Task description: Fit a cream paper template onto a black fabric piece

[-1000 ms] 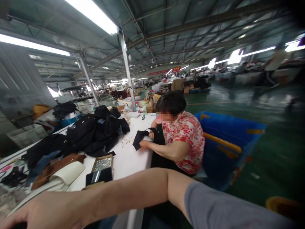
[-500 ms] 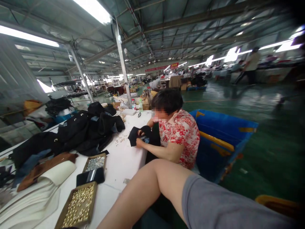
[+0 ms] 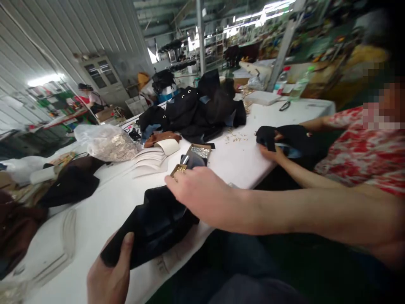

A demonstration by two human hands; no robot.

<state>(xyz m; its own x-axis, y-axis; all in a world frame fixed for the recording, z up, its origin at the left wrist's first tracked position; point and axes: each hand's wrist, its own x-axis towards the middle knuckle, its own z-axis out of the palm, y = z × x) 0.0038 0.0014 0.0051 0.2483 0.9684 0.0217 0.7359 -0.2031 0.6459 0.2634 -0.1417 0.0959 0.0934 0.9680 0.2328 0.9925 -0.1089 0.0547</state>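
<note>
My left hand [image 3: 110, 268] grips the lower left end of a black cloth piece [image 3: 155, 223], thumb on top and the other fingers hidden underneath. The cloth lies over the front edge of the white table. My right hand [image 3: 202, 192] is closed above the cloth's far right corner, its fingertips pinched together; what they hold, if anything, is hidden. Just beyond those fingers is a tray of small gold metal pieces [image 3: 179, 169], partly covered by the hand. A dark phone-like object [image 3: 193, 160] and a tray of silver pieces [image 3: 201, 150] sit behind it.
At the right, a co-worker in a red-and-white top [image 3: 357, 139] handles another black cloth [image 3: 294, 137]. A heap of black garments [image 3: 196, 112], cream cloth pieces [image 3: 150, 160], a plastic bag of small pieces [image 3: 107, 143], scissors-like black item [image 3: 284, 105] and bottles [image 3: 300, 84] occupy the table.
The view has swung left and down to the table. My left hand and the black cloth it holds have come into view; my right hand now shows above that cloth.
</note>
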